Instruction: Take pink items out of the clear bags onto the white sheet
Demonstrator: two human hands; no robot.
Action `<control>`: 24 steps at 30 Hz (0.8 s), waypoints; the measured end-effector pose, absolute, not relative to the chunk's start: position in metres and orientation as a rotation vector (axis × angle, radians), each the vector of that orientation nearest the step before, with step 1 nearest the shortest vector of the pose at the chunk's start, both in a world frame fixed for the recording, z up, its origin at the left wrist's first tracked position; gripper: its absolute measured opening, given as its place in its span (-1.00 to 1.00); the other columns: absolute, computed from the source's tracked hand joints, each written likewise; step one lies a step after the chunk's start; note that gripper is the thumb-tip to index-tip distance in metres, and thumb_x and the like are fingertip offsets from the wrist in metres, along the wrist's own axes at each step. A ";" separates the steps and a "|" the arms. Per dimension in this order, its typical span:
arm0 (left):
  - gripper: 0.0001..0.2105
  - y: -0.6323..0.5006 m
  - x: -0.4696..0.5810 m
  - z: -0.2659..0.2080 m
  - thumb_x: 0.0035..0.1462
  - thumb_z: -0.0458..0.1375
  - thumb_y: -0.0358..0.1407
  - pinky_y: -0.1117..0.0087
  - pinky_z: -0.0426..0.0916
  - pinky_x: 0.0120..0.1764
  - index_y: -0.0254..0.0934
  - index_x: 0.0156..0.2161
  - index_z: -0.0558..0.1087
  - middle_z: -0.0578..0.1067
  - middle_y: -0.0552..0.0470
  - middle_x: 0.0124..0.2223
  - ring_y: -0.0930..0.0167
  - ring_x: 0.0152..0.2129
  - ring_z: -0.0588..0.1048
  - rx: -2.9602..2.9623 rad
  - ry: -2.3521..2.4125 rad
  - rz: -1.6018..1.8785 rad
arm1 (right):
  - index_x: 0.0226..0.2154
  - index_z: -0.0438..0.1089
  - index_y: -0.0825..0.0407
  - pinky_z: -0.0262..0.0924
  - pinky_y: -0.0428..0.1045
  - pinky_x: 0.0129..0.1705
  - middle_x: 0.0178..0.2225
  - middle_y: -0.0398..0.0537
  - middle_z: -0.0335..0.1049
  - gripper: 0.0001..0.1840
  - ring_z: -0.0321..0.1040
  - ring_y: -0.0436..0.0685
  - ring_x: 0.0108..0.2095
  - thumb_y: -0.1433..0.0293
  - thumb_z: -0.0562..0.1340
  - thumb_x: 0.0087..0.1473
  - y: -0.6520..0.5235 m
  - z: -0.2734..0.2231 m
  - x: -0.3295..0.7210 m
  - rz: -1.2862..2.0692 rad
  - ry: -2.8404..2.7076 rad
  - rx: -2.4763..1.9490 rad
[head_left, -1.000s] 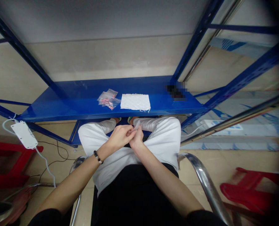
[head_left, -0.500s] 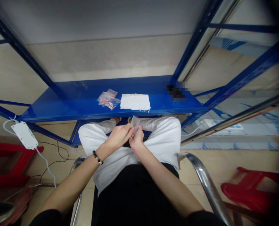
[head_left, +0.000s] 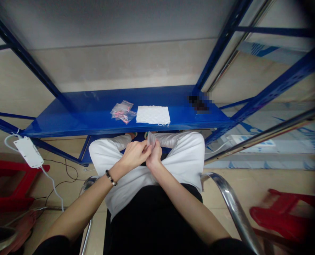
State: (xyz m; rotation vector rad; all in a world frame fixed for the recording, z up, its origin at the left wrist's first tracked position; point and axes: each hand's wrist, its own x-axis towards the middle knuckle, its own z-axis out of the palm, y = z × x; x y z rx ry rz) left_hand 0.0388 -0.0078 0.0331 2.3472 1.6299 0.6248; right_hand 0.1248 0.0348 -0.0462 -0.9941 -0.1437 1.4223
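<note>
Above my lap, a small clear plastic bag (head_left: pixel 152 139) is pinched between both hands. My left hand (head_left: pixel 136 153), with a beaded bracelet at its wrist, closes its fingers on the bag's left side. From the right, my right hand (head_left: pixel 155 155) grips the bag, with its fingers mostly hidden. What the bag contains is too small to make out. On the blue shelf (head_left: pixel 88 109) beyond lie several clear bags with pink pieces (head_left: pixel 123 112). Just right of them rests a white textured cloth (head_left: pixel 153 115).
A blurred dark item (head_left: pixel 199 103) lies at the shelf's right end. Blue posts frame both sides. A white power strip (head_left: pixel 29 152) hangs at the left. Red stools (head_left: pixel 282 212) stand on either side, and metal chair arms (head_left: pixel 229 198) flank me. Part of another person's foot (head_left: pixel 21 230) shows lower left.
Both hands stay over my lap. The bag has tilted slightly and shifted a little left, and my left fingers have changed position against it. The things on the shelf stay put.
</note>
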 end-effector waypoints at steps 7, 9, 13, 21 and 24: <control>-0.76 -0.005 0.034 0.037 0.28 0.03 -0.26 0.44 0.11 -0.43 -0.28 -0.38 0.44 0.50 0.03 -0.49 0.42 -0.54 0.43 2.329 1.533 0.548 | -0.54 0.18 0.00 0.00 -0.19 -0.74 -0.72 -0.32 0.16 -0.69 0.07 -0.11 -0.77 0.27 0.06 0.22 0.031 -0.039 0.131 1.562 0.024 -0.855; -0.79 -0.005 0.032 0.038 0.27 0.03 -0.32 0.44 0.11 -0.43 -0.28 -0.37 0.45 0.49 0.04 -0.49 0.43 -0.55 0.41 2.350 1.491 0.545 | -0.58 0.12 0.00 -0.14 -0.20 -0.78 -0.75 -0.33 0.09 -0.62 -0.03 -0.13 -0.80 0.26 0.01 0.25 0.031 -0.037 0.133 1.605 0.024 -0.853; -0.77 -0.005 0.031 0.038 0.29 -0.02 -0.38 0.44 0.13 -0.39 -0.26 -0.30 0.49 0.53 0.03 -0.43 0.43 -0.50 0.45 2.359 1.449 0.561 | -0.64 0.00 -0.01 -0.36 -0.19 -0.81 -0.80 -0.34 -0.05 -0.54 -0.19 -0.16 -0.84 0.24 -0.01 0.26 0.030 -0.035 0.133 1.654 0.020 -0.896; -0.77 -0.005 0.039 0.030 0.27 0.10 -0.20 0.44 0.14 -0.43 -0.28 -0.30 0.52 0.55 0.02 -0.42 0.41 -0.50 0.46 2.264 1.499 0.587 | -0.52 0.20 0.00 0.13 -0.17 -0.67 -0.69 -0.29 0.21 -0.73 0.21 -0.07 -0.69 0.29 0.08 0.20 0.026 -0.034 0.127 1.537 0.073 -0.909; -0.76 -0.007 0.039 0.033 0.32 0.01 -0.26 0.45 0.18 -0.38 -0.26 -0.27 0.51 0.58 0.01 -0.35 0.41 -0.43 0.50 2.254 1.451 0.607 | -0.56 0.12 -0.01 -0.04 -0.19 -0.75 -0.74 -0.34 0.09 -0.69 0.06 -0.10 -0.77 0.30 0.09 0.19 0.023 -0.037 0.128 1.589 0.045 -0.915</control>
